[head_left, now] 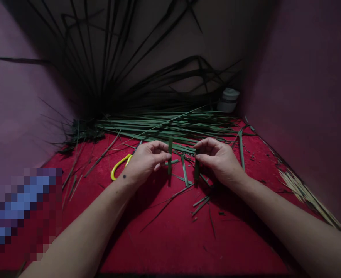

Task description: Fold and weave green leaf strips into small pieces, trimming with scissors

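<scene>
My left hand (146, 161) pinches a short green leaf strip (169, 154) and holds it upright between thumb and fingers. My right hand (216, 158) pinches a second short green leaf strip (196, 168), also upright. The two strips stand about a hand's width apart above the red cloth (170, 235). Between and below the hands lie several cut leaf scraps (201, 202).
Scissors with yellow handles (119, 165) lie on the cloth just left of my left hand. A pile of long green leaves (164, 127) lies across the back. A white jar (228, 99) stands at the back right. Pale dry strips (303, 193) line the right wall.
</scene>
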`<state>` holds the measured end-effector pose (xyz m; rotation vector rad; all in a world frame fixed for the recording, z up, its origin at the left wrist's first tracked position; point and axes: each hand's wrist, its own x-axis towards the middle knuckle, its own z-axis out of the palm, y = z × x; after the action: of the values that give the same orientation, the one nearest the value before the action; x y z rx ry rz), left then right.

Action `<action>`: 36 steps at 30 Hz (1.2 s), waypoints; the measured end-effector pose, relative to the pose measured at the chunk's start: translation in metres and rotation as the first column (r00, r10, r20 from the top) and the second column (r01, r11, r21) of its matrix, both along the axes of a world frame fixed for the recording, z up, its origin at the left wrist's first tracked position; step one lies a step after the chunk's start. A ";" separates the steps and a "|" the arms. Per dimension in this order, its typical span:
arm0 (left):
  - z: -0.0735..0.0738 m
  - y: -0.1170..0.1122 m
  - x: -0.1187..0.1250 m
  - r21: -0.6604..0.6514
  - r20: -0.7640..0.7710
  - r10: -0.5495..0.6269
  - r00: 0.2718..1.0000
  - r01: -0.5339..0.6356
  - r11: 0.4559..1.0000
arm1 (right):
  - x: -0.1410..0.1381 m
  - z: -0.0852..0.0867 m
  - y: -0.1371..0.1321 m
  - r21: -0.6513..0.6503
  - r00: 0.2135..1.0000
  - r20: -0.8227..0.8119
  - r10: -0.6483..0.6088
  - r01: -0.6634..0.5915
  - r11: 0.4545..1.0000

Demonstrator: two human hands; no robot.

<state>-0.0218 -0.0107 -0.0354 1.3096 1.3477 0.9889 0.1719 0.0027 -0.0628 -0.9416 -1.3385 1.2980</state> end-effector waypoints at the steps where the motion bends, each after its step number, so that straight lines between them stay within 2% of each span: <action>1: 0.000 0.000 0.000 -0.001 0.010 0.009 1.000 -0.009 1.000 | 0.000 0.000 0.000 -0.007 1.000 -0.004 0.007 -0.007 1.000; 11: 0.000 -0.001 0.003 -0.022 0.027 0.018 0.999 -0.017 1.000 | -0.004 -0.005 -0.001 -0.063 0.982 -0.169 0.087 -0.098 0.993; 17: -0.001 -0.004 0.005 -0.056 0.051 -0.002 0.999 0.005 0.998 | -0.005 -0.004 -0.003 -0.113 0.981 -0.180 0.068 -0.089 0.990; 25: -0.005 -0.014 0.018 -0.084 0.106 -0.093 0.990 0.102 0.991 | -0.007 -0.002 -0.005 -0.150 0.981 -0.180 0.079 -0.107 0.983; 36: -0.006 -0.012 0.017 -0.118 0.125 -0.082 0.989 0.096 0.988 | -0.008 0.000 -0.007 -0.149 0.984 -0.156 0.082 -0.106 0.983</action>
<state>-0.0046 -0.0228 -0.0414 1.1884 1.2286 0.8945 0.1638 -0.0039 -0.0632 -0.8768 -1.1903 1.5339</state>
